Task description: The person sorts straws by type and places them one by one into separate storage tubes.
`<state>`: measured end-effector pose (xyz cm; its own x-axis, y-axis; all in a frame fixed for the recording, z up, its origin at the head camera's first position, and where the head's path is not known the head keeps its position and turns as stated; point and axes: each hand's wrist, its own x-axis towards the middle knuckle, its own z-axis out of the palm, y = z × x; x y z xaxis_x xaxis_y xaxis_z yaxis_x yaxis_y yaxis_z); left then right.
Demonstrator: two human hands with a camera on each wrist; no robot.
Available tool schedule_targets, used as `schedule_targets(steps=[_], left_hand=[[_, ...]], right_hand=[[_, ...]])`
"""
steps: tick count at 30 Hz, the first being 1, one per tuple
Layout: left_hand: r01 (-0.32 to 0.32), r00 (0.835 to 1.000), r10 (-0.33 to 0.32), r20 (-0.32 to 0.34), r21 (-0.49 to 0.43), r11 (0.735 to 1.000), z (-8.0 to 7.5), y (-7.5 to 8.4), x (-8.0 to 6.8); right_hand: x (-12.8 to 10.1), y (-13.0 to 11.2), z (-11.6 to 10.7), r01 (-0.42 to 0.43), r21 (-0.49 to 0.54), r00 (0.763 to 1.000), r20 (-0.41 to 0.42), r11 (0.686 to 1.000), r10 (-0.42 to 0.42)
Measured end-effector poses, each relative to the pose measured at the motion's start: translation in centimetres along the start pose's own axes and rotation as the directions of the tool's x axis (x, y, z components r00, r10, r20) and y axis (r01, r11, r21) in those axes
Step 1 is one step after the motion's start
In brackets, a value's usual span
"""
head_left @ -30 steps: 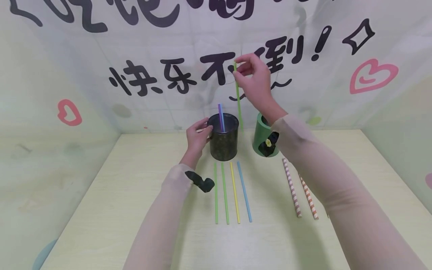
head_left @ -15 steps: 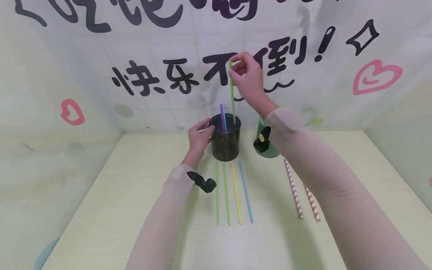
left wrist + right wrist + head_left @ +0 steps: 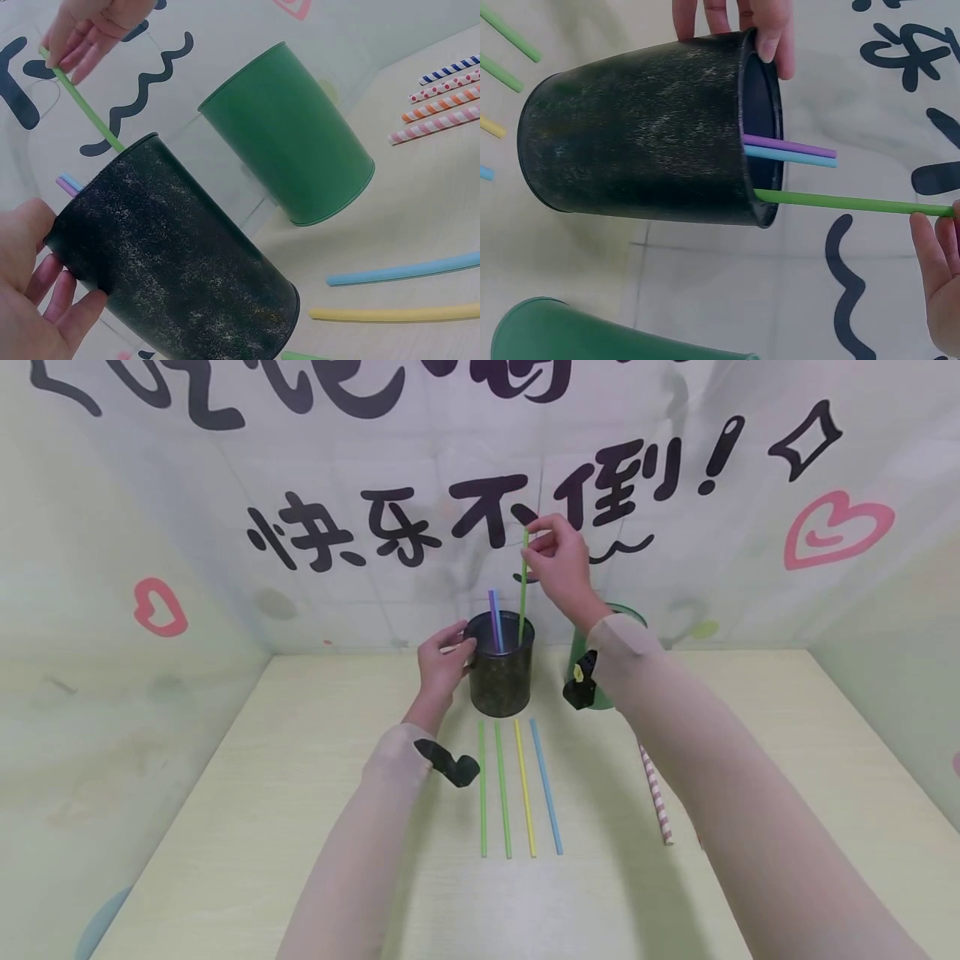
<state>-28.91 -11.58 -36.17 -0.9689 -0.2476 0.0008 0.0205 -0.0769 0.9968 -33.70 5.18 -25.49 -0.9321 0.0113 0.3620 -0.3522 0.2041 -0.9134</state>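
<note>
A black cylindrical cup (image 3: pixel 500 683) stands upright near the back of the table, a purple straw (image 3: pixel 791 145) and a blue straw (image 3: pixel 810 158) leaning inside it. My left hand (image 3: pixel 441 664) grips its left rim, thumb over the edge and fingers on the outer wall. Above the cup, my right hand (image 3: pixel 561 564) pinches a green straw (image 3: pixel 840 202) near its top end. The lower end of that straw is inside the cup's mouth, hidden by the wall. In front of the cup lie two green straws (image 3: pixel 502 793), a yellow straw (image 3: pixel 525 793) and a blue one (image 3: pixel 547 789) side by side.
A green cup (image 3: pixel 289 139) stands right of the black one, partly behind my right sleeve in the head view. Several striped and dotted paper straws (image 3: pixel 442 124) lie on the table's right side. A printed cloth (image 3: pixel 420 460) hangs behind the table.
My right hand has brought the green straw left over the black cup, then lowered it so its end is inside. The left hand keeps its grip on the rim.
</note>
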Motion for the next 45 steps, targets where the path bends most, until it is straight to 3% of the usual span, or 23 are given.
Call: schedule_targets(steps=[13, 25, 45], left_hand=[[-0.006, 1.0, 0.006, -0.001, -0.008, 1.0, 0.1, -0.2, 0.2], [-0.011, 1.0, 0.011, -0.003, 0.008, 1.0, 0.2, -0.3, 0.2], [0.011, 1.0, -0.011, -0.005, -0.004, 1.0, 0.0, -0.2, 0.3]], right_hand=[[0.1, 2.4, 1.1, -0.096, -0.051, 0.994, 0.051, 0.994, 0.098], [-0.4, 3.4, 1.7, -0.198, -0.068, 0.97, 0.128, 0.978, 0.205], [-0.6, 4.9, 2.9, -0.254, -0.133, 0.945, 0.178, 0.958, 0.275]])
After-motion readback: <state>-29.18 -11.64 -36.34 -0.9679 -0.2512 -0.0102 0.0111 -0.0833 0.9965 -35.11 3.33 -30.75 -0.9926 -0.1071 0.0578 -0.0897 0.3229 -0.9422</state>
